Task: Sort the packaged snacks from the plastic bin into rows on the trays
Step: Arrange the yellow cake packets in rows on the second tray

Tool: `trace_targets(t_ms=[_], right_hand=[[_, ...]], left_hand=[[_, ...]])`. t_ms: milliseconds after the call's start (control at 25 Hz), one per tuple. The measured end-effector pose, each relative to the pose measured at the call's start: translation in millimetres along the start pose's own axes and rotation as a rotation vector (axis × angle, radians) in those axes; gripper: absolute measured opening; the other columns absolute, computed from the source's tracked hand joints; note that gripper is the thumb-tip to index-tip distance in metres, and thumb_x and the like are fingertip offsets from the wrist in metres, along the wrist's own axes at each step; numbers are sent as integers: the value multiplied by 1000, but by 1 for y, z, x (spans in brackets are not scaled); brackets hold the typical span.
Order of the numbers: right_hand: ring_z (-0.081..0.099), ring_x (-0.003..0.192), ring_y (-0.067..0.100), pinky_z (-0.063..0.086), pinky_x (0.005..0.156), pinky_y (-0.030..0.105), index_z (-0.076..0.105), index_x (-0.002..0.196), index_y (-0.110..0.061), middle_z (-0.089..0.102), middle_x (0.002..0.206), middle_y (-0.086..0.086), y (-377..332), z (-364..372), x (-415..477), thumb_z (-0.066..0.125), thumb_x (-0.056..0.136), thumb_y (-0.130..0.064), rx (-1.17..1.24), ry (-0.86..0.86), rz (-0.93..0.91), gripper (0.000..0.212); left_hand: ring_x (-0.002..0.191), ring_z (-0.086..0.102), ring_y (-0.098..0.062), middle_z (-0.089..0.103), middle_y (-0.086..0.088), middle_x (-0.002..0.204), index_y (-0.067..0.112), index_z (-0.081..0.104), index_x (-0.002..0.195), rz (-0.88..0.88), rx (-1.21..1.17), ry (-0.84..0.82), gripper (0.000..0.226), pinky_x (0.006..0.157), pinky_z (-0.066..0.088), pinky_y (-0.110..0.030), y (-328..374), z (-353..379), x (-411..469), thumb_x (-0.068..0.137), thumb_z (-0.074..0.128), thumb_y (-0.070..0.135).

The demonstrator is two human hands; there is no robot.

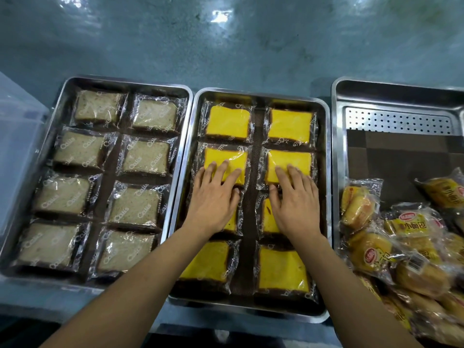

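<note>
- Three steel trays sit side by side on the surface [226, 46]: the left tray [125, 82], the middle tray [261, 93] and the right tray [336, 146]. The first two are rim to rim.
- The left tray holds eight pale cake packets [148, 156] in two columns of four. The middle tray holds eight yellow cake packets [288, 126] laid the same way on a dark mat [248, 259].
- The left hand [213, 199] lies flat, fingers straight, on the second yellow packet from the far end in the left column. The right hand [295, 204] lies the same way on that packet's neighbour in the right column.
- Neither grip closes round anything: both hands are spread open, pressing or nudging, and the palms cover the third row.
- Bread bags [401, 237] are heaped loose in the near part of the right tray, not yet in rows. Beyond them are similar bare matting and a perforated insert [396, 120].
- The plastic bin [20, 136], clear-walled, stands at the far left just beside the left tray; its contents cannot be seen.
- The packets look light, soft and easily squashed, with slick, crinkly film. They are probably better slid flat or lifted by the sealed ends than pinched across the cake. The bread bags look puffy and likely to slip over one another.
- The surface is glossy blue-green and reflects overhead lights; nothing else of the room shows.
</note>
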State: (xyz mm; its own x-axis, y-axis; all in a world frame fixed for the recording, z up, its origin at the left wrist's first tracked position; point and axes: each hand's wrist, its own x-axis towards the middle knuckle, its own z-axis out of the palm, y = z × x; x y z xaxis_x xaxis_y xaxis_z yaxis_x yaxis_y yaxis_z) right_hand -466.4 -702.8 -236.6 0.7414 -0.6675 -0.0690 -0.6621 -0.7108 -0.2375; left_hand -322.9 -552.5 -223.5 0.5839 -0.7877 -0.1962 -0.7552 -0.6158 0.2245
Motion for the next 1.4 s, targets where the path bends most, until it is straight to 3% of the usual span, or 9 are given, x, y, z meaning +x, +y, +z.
trace_targets(t_ms=[160, 360, 720, 960, 1160, 1400], right_hand=[[31, 147, 28, 23, 121, 48, 39, 151, -22, 39, 157, 9, 2, 0, 7, 42, 104, -41, -5, -26, -27, 51], [31, 147, 28, 24, 121, 48, 39, 152, -21, 39, 157, 9, 3, -6, -1, 43, 104, -39, 28, 0, -41, 52], [47, 128, 26, 35, 108, 46, 60, 133, -20, 57, 138, 4, 2, -2, -85, 46, 98, -34, 58, 78, -38, 40], [38, 142, 25, 25, 121, 47, 49, 145, -22, 48, 150, 7, 7, 2, -96, 42, 102, -36, 35, -18, -42, 45], [33, 146, 26, 23, 123, 46, 43, 149, -21, 43, 155, 8, 9, -3, -100, 46, 103, -35, 65, -44, -63, 49], [29, 148, 22, 20, 124, 44, 37, 153, -24, 37, 159, 4, 19, -10, -139, 53, 98, -34, 62, -96, -124, 58]], left_hand=[[152, 13, -31, 19, -3, 165, 33, 26, 155, 11, -13, -32, 54, 124, 10, -50, -3, 3, 6, 103, 34, 45], [152, 13, -31, 19, -4, 166, 31, 27, 155, 25, -22, -32, 54, 124, 9, -49, -5, -2, 6, 103, 36, 45], [144, 30, -31, 36, -4, 157, 28, 42, 146, -17, -16, -1, 48, 118, 25, -49, 12, 5, -79, 99, 42, 34], [151, 20, -29, 25, -4, 164, 31, 30, 154, -27, -11, -65, 57, 123, 17, -50, 9, 17, -98, 99, 26, 43], [154, 8, -28, 11, -2, 168, 34, 17, 158, -11, 7, -81, 61, 125, 10, -48, 8, 16, -97, 102, 37, 41], [150, 23, -33, 24, -3, 164, 37, 29, 154, -45, 44, -47, 57, 121, 20, -52, 8, 22, -128, 97, 36, 37]])
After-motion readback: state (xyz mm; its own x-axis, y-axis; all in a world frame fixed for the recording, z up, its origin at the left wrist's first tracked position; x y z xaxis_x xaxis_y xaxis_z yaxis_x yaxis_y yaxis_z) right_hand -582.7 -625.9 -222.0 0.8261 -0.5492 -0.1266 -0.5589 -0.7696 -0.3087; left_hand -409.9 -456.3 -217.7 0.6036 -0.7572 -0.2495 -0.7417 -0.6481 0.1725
